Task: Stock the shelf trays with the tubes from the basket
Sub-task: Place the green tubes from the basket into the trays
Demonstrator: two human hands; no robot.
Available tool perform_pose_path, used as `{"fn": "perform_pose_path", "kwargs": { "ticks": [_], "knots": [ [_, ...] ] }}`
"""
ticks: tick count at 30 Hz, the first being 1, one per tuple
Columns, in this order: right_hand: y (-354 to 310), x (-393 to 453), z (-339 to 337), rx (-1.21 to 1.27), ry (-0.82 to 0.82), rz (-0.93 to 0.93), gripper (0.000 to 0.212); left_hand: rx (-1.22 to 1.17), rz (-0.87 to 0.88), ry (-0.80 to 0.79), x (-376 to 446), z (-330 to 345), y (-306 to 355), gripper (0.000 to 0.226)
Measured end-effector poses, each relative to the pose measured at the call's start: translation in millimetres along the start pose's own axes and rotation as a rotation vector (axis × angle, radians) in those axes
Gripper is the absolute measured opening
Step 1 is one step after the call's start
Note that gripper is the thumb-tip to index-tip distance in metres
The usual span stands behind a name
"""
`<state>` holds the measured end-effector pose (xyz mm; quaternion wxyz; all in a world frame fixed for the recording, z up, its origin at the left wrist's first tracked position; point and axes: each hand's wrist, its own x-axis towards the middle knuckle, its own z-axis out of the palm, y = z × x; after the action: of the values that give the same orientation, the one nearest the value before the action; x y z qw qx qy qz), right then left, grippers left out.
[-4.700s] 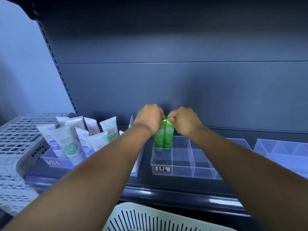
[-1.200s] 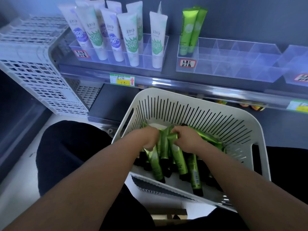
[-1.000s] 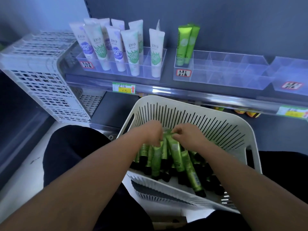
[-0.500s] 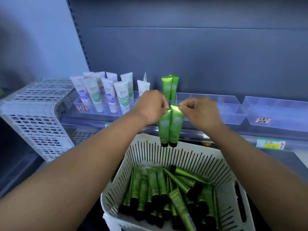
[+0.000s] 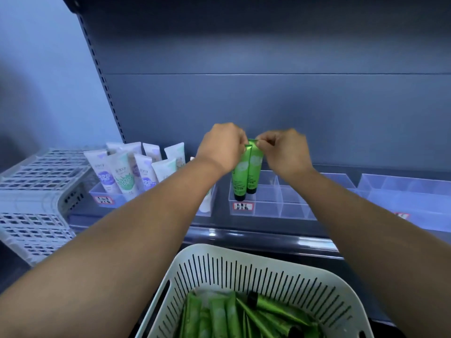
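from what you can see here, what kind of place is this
Most likely a shop aisle, probably cosmetics or toiletries. A dark retail shelf holds clear divided trays with handwritten price labels, and white tubes stand faced outward for sale.

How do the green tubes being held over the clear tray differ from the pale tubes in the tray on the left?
The held green tubes are bright green with black caps; the pale tubes are whitish with purple or green prints. The green pair hangs from the left hand and right hand over the clear tray; the pale ones stand unheld. The green look slimmer. Both stand cap down.
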<state>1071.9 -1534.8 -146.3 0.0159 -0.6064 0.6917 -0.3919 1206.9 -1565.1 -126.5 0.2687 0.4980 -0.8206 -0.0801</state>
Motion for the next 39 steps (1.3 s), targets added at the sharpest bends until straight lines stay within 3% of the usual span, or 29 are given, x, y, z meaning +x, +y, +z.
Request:
{"fn": "perform_pose_path", "kwargs": {
  "ticks": [21, 25, 33, 39],
  "knots": [
    [22, 2, 37, -0.061, -0.223, 0.044, 0.021, 0.014, -0.072, -0.137, 6, 42, -26, 0.018],
    [15, -7, 28, -0.104, -0.243, 0.026, 0.028, 0.078, -0.029, -0.135, -4, 33, -20, 0.029],
    [14, -83, 22, -0.254, -0.345, -0.112, 0.064, 0.123, 0.124, -0.104, -75, 33, -20, 0.059],
    [19, -154, 35, -0.352, -0.529, -0.032, 0.071, 0.243, 0.096, -0.322, -148, 56, -36, 0.074]
  ]
}}
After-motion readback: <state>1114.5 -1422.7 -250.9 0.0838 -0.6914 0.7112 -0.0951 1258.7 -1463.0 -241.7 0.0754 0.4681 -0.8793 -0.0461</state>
